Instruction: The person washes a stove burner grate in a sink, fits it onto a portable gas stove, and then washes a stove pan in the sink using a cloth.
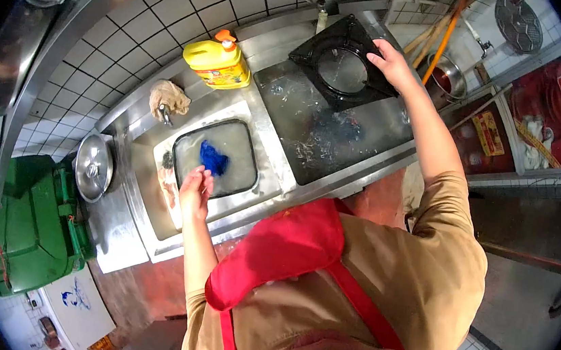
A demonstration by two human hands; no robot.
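My right hand (393,67) grips one edge of a black square stove grate (321,53) with a round hole in its middle. The grate is held at the far right part of a sink of dark, murky water (298,136). My left hand (195,192) is over the near left edge of a black-rimmed square basin (254,165) of cloudy water, its fingers loosely bent and apart, with nothing visible in them. Just beyond those fingertips, a blue scrubbing pad (213,159) lies in the basin.
A yellow detergent jug (218,64) stands behind the sinks, beside a tap wrapped in a cloth (170,98). On the left are a metal lid (94,168) and a green bin (29,224). A steel pot (446,82) and long poles (443,45) are at the right.
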